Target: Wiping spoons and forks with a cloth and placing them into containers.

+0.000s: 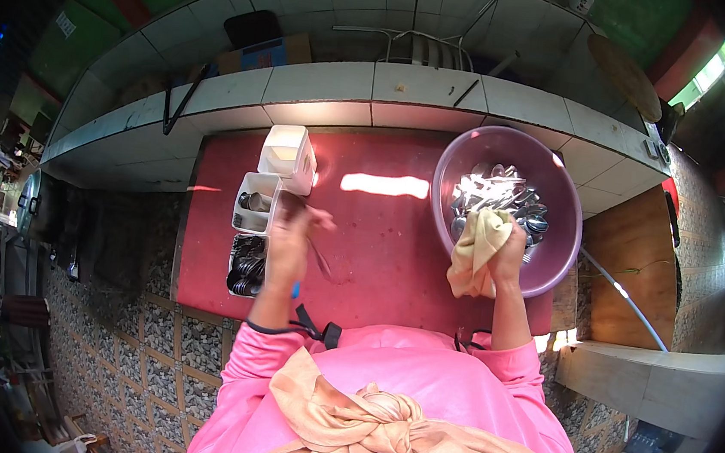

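Observation:
A purple plastic basin [566,244] on the right of the red tabletop holds a pile of metal spoons and forks [501,190]. My right hand [508,252] grips a pale yellow cloth [477,249] over the basin's near left part. My left hand [294,227], blurred, is beside the white cutlery containers at the left, with a blurred piece of cutlery [319,258] at it; its grip is unclear. The middle container [237,206] holds some cutlery, the nearest one [231,260] is packed with dark-looking spoons and forks, and the back one [290,146] shows no cutlery.
The red tabletop [373,247] lies between the containers and the basin. Behind it runs a white tiled ledge [323,87] with a black metal bracket [183,101] at the left. A wooden panel [630,269] and a light blue pole [627,301] stand to the right.

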Available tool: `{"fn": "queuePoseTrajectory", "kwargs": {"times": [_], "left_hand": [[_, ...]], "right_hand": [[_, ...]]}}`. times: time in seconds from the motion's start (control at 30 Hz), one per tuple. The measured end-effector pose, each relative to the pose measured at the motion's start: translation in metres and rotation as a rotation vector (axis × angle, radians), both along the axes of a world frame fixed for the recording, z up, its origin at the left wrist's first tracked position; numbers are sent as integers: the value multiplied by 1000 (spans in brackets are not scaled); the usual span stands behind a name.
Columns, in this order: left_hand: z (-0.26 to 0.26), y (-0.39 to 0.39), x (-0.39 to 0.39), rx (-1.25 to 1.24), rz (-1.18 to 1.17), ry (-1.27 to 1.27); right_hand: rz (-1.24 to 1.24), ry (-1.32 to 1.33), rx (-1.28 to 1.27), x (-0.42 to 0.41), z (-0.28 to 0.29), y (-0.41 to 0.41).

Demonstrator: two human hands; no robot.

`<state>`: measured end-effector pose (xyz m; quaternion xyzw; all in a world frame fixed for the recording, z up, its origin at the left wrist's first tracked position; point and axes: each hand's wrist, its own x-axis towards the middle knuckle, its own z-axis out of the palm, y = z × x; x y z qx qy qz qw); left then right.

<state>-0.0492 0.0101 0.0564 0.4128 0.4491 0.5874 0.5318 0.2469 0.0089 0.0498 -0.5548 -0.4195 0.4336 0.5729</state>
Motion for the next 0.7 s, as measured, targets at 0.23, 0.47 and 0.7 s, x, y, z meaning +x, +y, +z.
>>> {"fn": "queuePoseTrajectory", "kwargs": {"times": [0.23,0.47,0.7], "left_hand": [[0,35,-86,268,632,-29],[-65,51,-103,191,794,248],[-96,53,-100,-258,774,1281]], "right_hand": [[-22,67,-75,12,-34,-21],[-42,-50,-52,24,-36,-33],[-104,412,-210,27,-37,-48]]}}
